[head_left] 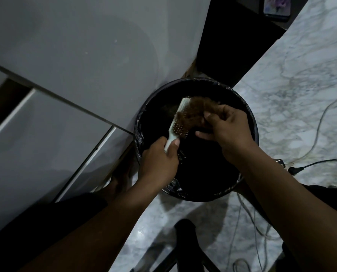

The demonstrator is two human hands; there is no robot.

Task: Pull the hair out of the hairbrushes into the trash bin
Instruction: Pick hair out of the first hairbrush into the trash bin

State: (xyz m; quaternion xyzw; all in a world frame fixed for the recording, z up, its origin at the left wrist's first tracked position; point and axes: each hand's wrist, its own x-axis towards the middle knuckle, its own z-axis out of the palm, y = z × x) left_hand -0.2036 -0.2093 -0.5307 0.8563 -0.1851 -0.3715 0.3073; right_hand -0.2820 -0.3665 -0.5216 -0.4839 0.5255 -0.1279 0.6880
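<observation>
We held the pale hairbrush [178, 122] over the open mouth of the black-lined trash bin [195, 193]. Our left hand [159, 158] was wrapped round its handle, with the bristles turned to the right. Our right hand [228, 130] had its fingers curled into the brown clump of hair [195, 112] matted on the brush head, pinching it. The bin stood on the marble floor [301, 75] against a white cabinet [85, 55], with cables [318, 122] trailing beside it on the right

The hairbrush [178, 127] handle lies mostly hidden within the left hand [159, 160].
</observation>
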